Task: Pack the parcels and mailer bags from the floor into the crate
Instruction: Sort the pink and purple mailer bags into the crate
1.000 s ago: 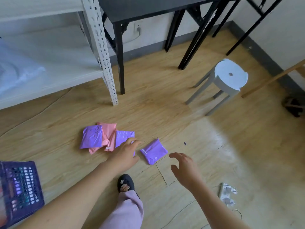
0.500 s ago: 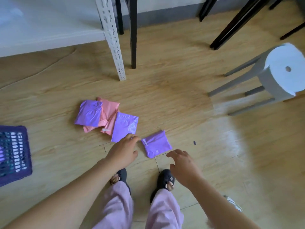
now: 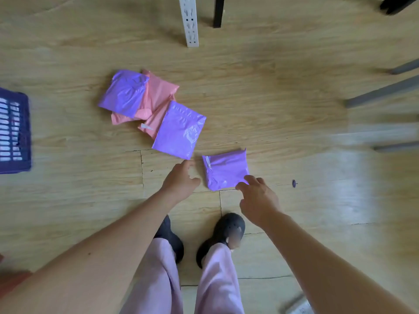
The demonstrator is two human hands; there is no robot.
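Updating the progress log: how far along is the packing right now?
Done: nothing visibly packed; the purple crate shows only an edge, contents unclear. In hand: the right hand touches a corner of the nearest purple mailer bag; the left hand reaches beside the middle purple mailer bag; neither grips yet. Left: all five bags lie on the floor, including the pink mailer bags and the far purple mailer bag.

The nearest mailer bag [image 3: 225,169] lies on the floor [image 3: 283,109] just ahead of your shoes [image 3: 229,230], your left hand [image 3: 180,180] beside its left edge, your right hand [image 3: 257,198] at its near right corner. Behind-left, a second bag [image 3: 179,130] overlaps a heap of others [image 3: 127,94]. The crate [image 3: 14,132] sits far left, the shelf post [image 3: 189,21] beyond.
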